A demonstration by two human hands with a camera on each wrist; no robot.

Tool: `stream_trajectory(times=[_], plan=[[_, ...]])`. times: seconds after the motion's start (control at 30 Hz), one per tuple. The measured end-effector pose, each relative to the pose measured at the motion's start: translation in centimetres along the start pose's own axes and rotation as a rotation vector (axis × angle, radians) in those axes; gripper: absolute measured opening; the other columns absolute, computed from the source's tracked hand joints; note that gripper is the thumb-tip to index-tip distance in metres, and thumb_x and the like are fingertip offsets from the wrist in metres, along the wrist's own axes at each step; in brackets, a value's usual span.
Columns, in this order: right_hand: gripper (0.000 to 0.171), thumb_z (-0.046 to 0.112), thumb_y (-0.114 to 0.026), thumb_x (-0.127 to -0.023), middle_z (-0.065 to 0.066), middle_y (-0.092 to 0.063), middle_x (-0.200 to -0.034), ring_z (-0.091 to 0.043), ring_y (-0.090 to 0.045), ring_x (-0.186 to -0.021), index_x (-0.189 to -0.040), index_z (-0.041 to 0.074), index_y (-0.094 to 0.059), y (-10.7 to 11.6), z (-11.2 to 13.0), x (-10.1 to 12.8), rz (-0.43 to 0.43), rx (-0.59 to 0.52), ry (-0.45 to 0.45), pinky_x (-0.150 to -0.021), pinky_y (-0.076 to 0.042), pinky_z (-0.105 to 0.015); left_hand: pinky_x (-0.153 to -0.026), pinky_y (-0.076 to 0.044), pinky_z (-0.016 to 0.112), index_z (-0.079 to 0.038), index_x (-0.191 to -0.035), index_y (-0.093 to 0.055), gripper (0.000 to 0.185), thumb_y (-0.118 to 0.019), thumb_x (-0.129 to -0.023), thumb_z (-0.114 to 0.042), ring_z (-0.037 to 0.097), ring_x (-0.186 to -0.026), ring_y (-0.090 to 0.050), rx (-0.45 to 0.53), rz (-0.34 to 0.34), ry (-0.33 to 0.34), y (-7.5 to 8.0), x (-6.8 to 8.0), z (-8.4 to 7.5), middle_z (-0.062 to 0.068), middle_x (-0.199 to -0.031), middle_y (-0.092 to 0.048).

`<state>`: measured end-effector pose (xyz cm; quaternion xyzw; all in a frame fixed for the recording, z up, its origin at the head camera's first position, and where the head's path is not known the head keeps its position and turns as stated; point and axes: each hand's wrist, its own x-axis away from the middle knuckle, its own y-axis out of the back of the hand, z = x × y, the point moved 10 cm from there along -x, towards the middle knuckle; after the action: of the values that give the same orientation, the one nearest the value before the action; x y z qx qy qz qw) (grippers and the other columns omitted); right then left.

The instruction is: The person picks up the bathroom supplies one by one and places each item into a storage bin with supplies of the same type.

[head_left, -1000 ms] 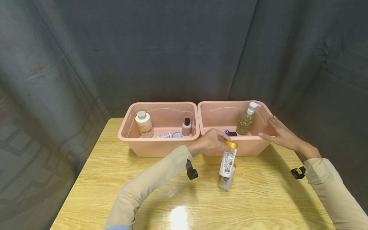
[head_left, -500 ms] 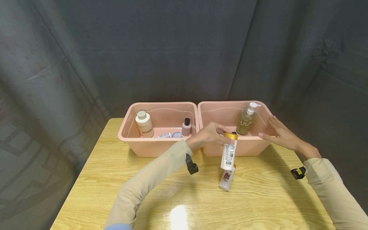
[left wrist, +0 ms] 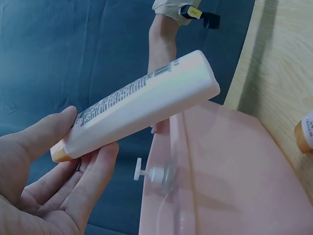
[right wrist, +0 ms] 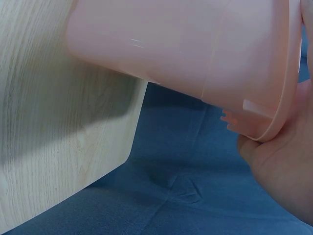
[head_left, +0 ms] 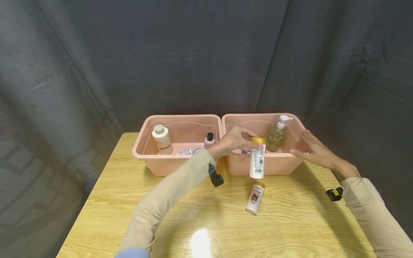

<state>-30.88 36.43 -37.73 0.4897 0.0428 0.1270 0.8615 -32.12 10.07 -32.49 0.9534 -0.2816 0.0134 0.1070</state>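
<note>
My left hand (head_left: pixel 235 141) lifts a white bottle (head_left: pixel 257 163).
My fingers (left wrist: pixel 95 174) pinch its gold cap end (bottle hanging down); my right hand (head_left: pixel 314 150), fingers spread, rests on the right pink tub (head_left: pixel 232 123).

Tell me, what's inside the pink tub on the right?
In the right pink tub stands a clear pump bottle. A small purple-and-white thing shows behind the left hand, which holds a white gold-capped bottle and covers part of the tub's floor.

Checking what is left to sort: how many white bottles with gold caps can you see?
2. One bottle hangs cap-up from the left hand, in front of the right bin. The other bottle lies on the table. Others may be hidden inside the bins.
</note>
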Motion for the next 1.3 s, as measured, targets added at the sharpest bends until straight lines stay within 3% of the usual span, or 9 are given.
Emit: stream_trajectory(times=[0.17,0.3,0.43,0.7,0.83,1.1,1.3], plan=[[0.099,0.046,-0.061,-0.095,-0.025,0.01,-0.161,-0.043,0.013,-0.146,-0.156,-0.003,-0.001,0.0,0.1,0.0,0.001,-0.001,-0.004,-0.108,0.004,-0.073,-0.076,-0.058,0.032,-0.004,-0.105,-0.074,0.035,-0.088,-0.075,-0.013,0.018,-0.078,-0.071,0.032,-0.016,0.007,0.9,-0.5,-0.5,0.004,-0.093,-0.071],[0.099,0.047,-0.061,-0.095,-0.024,0.011,-0.161,-0.042,0.016,-0.146,-0.156,-0.002,0.0,0.0,0.1,0.0,0.003,-0.002,-0.004,-0.108,0.004,-0.073,-0.074,-0.059,0.034,0.004,-0.109,-0.071,0.036,-0.085,-0.077,-0.004,0.021,-0.077,-0.071,0.114,-0.024,-0.004,1.4,-0.9,-1.1,0.009,-0.091,-0.071],[0.098,0.046,-0.061,-0.095,-0.025,0.011,-0.161,-0.041,0.017,-0.146,-0.156,-0.003,0.0,0.0,0.1,-0.1,0.002,-0.001,0.003,-0.108,0.004,-0.072,-0.076,-0.059,0.035,0.003,-0.106,-0.073,0.033,-0.085,-0.077,-0.003,0.021,-0.077,-0.071,0.148,-0.069,0.007,2.1,-1.3,-1.1,0.01,-0.09,-0.072],[0.098,0.047,-0.06,-0.095,-0.024,0.011,-0.161,-0.042,0.016,-0.146,-0.156,-0.001,0.0,0.0,0.2,0.1,0.007,-0.001,-0.01,-0.107,0.003,-0.074,-0.084,-0.056,0.035,-0.001,-0.106,-0.074,0.032,-0.086,-0.078,-0.009,0.017,-0.083,-0.067,0.067,-0.158,-0.012,3.4,-2.0,-1.3,0.004,-0.091,-0.072],[0.098,0.046,-0.06,-0.095,-0.024,0.011,-0.161,-0.042,0.015,-0.146,-0.156,-0.002,0.0,0.0,0.2,0.1,0.004,-0.001,-0.01,-0.107,0.004,-0.073,-0.089,-0.055,0.041,-0.001,-0.109,-0.074,0.034,-0.085,-0.078,-0.01,0.018,-0.083,-0.067,0.084,-0.199,-0.025,4.0,-2.2,-1.5,0.005,-0.092,-0.072],[0.099,0.048,-0.06,-0.095,-0.024,0.012,-0.161,-0.04,0.018,-0.146,-0.156,-0.001,0.0,-0.1,0.1,0.1,0.007,0.003,-0.017,-0.107,0.005,-0.073,-0.078,-0.058,0.035,0.001,-0.109,-0.073,0.035,-0.085,-0.077,-0.007,0.019,-0.078,-0.07,0.169,-0.277,-0.039,5.1,-2.7,-1.4,0.006,-0.09,-0.073],[0.099,0.047,-0.06,-0.095,-0.024,0.011,-0.161,-0.039,0.018,-0.146,-0.156,-0.001,0.0,0.0,0.1,0.1,0.005,0.003,-0.018,-0.108,0.004,-0.073,-0.078,-0.058,0.037,0.0,-0.101,-0.075,0.028,-0.086,-0.077,-0.008,0.02,-0.074,-0.07,0.206,-0.302,-0.033,5.6,-3.1,-1.1,0.007,-0.089,-0.073]])
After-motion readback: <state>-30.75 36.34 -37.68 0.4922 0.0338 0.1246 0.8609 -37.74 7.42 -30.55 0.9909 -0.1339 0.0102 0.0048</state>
